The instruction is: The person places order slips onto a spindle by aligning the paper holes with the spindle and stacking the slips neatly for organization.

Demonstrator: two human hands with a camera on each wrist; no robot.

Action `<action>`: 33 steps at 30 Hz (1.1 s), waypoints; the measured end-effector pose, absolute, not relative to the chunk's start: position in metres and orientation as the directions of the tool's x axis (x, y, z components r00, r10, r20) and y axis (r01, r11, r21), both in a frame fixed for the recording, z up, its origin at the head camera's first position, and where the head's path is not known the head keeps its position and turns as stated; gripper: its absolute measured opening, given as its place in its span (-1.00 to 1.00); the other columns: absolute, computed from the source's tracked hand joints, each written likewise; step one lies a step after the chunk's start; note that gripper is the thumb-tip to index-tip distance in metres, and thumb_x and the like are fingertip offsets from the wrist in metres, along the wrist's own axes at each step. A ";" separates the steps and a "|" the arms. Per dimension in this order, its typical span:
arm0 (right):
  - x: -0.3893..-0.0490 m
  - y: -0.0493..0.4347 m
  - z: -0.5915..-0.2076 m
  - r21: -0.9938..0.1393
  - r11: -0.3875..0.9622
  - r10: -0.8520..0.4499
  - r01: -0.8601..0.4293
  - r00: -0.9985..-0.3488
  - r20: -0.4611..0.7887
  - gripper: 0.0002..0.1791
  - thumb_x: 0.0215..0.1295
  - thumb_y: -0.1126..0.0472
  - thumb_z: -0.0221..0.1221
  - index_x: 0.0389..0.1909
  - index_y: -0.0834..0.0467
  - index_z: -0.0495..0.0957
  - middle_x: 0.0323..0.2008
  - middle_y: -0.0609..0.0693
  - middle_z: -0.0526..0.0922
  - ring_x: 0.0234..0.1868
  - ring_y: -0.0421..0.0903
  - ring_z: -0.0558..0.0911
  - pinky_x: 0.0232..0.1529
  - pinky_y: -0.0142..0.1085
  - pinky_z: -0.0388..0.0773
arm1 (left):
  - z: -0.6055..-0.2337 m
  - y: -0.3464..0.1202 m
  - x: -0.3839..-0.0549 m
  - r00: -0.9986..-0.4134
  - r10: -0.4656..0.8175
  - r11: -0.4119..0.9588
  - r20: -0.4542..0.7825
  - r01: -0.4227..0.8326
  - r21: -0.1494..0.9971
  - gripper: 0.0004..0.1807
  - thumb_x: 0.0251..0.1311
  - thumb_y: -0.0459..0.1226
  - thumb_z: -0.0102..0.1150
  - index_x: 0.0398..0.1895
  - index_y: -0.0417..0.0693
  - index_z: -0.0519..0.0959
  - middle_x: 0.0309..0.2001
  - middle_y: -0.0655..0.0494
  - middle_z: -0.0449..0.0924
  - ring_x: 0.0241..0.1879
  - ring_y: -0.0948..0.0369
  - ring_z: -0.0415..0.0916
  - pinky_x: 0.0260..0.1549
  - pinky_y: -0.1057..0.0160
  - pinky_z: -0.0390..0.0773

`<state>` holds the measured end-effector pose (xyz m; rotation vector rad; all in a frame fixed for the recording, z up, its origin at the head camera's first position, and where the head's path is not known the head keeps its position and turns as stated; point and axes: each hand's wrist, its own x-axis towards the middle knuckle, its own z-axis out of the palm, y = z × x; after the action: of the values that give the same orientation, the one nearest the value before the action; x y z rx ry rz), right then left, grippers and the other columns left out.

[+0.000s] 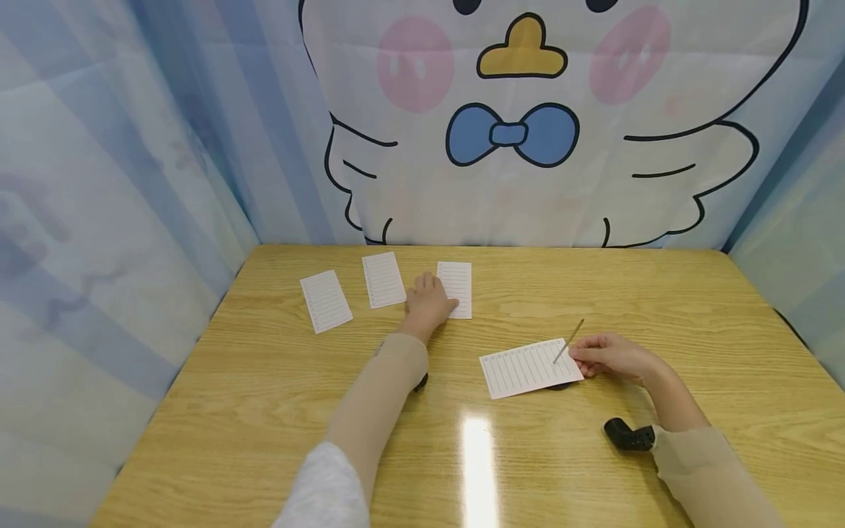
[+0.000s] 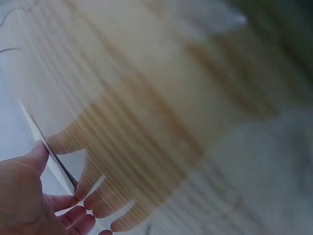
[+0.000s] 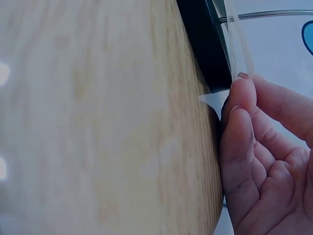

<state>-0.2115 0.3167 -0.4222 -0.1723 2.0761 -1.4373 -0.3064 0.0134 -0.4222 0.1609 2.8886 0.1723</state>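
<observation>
My right hand (image 1: 610, 357) pinches the right end of a white lined card (image 1: 524, 370) between thumb and fingertips. A thin upright metal rod (image 1: 571, 337) stands up through this card, and the black base (image 1: 560, 386) of this spike shows partly under it; the right wrist view shows the base (image 3: 205, 44) and rod (image 3: 274, 13) close to the fingertips. Farther back, my left hand (image 1: 428, 302) rests at the left edge of another lined card (image 1: 458, 286) on the table. Its thumb lies over that card's lower left part, as the left wrist view shows at the card's edge (image 2: 56, 164).
Two more lined cards lie flat to the left of my left hand: a tilted one (image 1: 384, 280) and one farther left (image 1: 326, 301). The wooden table (image 1: 264, 425) ends at a printed curtain (image 1: 508, 205) behind, with more curtain on both sides.
</observation>
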 end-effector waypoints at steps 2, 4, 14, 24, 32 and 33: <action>-0.211 0.316 -0.422 -0.886 0.404 -0.422 0.229 -0.813 -0.403 -0.79 0.36 0.21 0.00 -0.24 0.31 0.47 -0.50 -0.08 0.50 -0.47 -0.27 0.49 -0.38 -0.42 0.50 | -0.421 0.014 -0.305 -0.964 0.123 0.989 -0.238 0.100 0.107 -0.25 0.32 0.11 -0.22 0.38 -0.22 0.00 0.33 -0.07 -0.05 0.31 0.06 -0.10 0.22 0.05 0.10; -0.212 0.316 -0.422 -0.886 0.403 -0.420 0.229 -0.814 -0.401 -0.79 0.36 0.21 0.00 -0.24 0.31 0.47 -0.50 -0.08 0.50 -0.46 -0.27 0.49 -0.38 -0.42 0.50 | -0.419 0.015 -0.305 -0.959 0.131 0.989 -0.252 0.110 0.097 -0.29 0.35 0.06 -0.24 0.38 -0.21 -0.01 0.33 -0.07 -0.06 0.31 0.06 -0.10 0.22 0.05 0.10; -0.213 0.318 -0.425 -0.889 0.407 -0.429 0.211 -0.815 -0.390 -0.76 0.36 0.23 -0.01 -0.19 0.37 0.46 -0.49 -0.09 0.50 -0.46 -0.28 0.49 -0.39 -0.42 0.50 | -0.412 0.022 -0.303 -0.936 0.181 0.979 -0.303 0.143 0.144 -0.36 0.30 -0.14 -0.07 0.35 -0.22 0.03 0.29 -0.11 -0.04 0.27 0.04 -0.07 0.24 0.13 0.08; -0.214 0.319 -0.427 -0.887 0.409 -0.423 0.216 -0.816 -0.394 -0.79 0.35 0.19 0.02 -0.25 0.30 0.47 -0.51 -0.09 0.49 -0.46 -0.28 0.49 -0.38 -0.43 0.50 | -0.415 0.022 -0.303 -0.952 0.189 0.980 -0.240 0.167 0.108 -0.43 0.38 -0.07 -0.23 0.34 -0.16 0.05 0.25 -0.19 0.00 0.24 0.00 0.00 0.15 0.14 0.23; -0.214 0.319 -0.427 -0.886 0.407 -0.421 0.221 -0.816 -0.397 -0.78 0.35 0.19 0.02 -0.24 0.30 0.47 -0.51 -0.09 0.49 -0.46 -0.28 0.49 -0.38 -0.43 0.50 | -0.416 0.023 -0.305 -0.962 0.122 0.969 -0.242 0.063 0.238 -0.34 0.29 -0.04 -0.08 0.30 -0.28 0.08 0.19 -0.20 0.04 0.20 -0.01 0.03 0.13 0.13 0.25; -0.214 0.319 -0.426 -0.885 0.408 -0.419 0.222 -0.816 -0.398 -0.79 0.35 0.19 0.02 -0.24 0.30 0.47 -0.51 -0.09 0.50 -0.46 -0.28 0.49 -0.38 -0.43 0.50 | -0.416 0.023 -0.306 -0.963 0.109 0.967 -0.244 0.046 0.252 -0.32 0.28 -0.04 -0.07 0.30 -0.30 0.07 0.20 -0.21 0.04 0.20 -0.01 0.03 0.14 0.12 0.24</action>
<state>-0.2140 0.3193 -0.4265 -0.1666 2.0866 -1.4366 -0.3057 0.0235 -0.4159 0.1148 2.8580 0.3568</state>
